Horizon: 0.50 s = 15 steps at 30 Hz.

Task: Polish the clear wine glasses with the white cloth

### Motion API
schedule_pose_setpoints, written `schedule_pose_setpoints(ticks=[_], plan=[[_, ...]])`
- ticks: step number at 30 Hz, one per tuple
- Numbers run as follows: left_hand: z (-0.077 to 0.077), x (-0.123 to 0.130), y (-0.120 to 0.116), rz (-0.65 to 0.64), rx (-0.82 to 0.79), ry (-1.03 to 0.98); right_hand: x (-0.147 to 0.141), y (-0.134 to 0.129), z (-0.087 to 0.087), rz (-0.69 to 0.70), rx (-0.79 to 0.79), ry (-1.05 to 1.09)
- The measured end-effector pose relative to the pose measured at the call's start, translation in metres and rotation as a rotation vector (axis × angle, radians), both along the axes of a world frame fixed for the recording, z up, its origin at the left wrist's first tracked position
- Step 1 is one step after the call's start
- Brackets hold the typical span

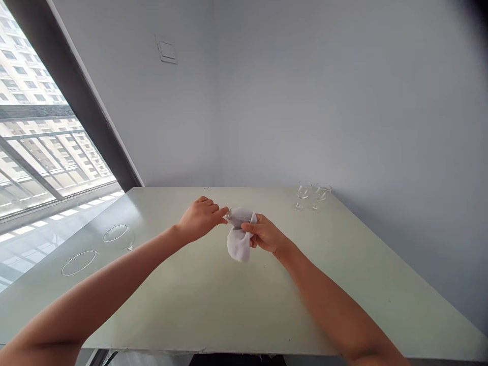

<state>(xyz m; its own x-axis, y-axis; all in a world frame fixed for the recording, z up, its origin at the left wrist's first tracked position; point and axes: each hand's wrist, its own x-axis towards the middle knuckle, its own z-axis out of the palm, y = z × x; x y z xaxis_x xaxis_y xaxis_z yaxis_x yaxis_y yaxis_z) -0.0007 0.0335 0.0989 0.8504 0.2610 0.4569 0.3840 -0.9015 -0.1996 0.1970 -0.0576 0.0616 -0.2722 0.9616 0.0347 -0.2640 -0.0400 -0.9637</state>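
White cloth (239, 246) gripped in the right hand (264, 233), fingers closed on it; part hangs below, part lies against a clear glass (240, 215). Left hand (202, 219) pinches the glass's left end. Glass held tilted, nearly sideways, above the pale table (213, 300), between the hands. Farther out, two stemmed glasses (304, 191) upright, side by side, near the table's far right corner. By the left forearm, two more clear glasses (115, 233), rims showing; stance unclear. Beyond: grey wall (305, 91), white switch (166, 50), window (41, 122) at left.
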Motion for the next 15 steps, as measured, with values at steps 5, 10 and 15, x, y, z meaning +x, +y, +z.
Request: schedule_pose_setpoints(ticks=[5,10,15], plan=[[0.014,-0.016,0.002,0.041,-0.801,0.107,0.003,-0.016,0.009,0.086,0.194,-0.488],[0.018,-0.024,-0.003,-0.073,-1.386,0.244,0.005,-0.021,0.014,0.100,0.517,-0.920],[0.004,-0.024,0.005,-0.080,-1.585,0.252,0.007,-0.024,0.021,0.070,0.510,-0.944]])
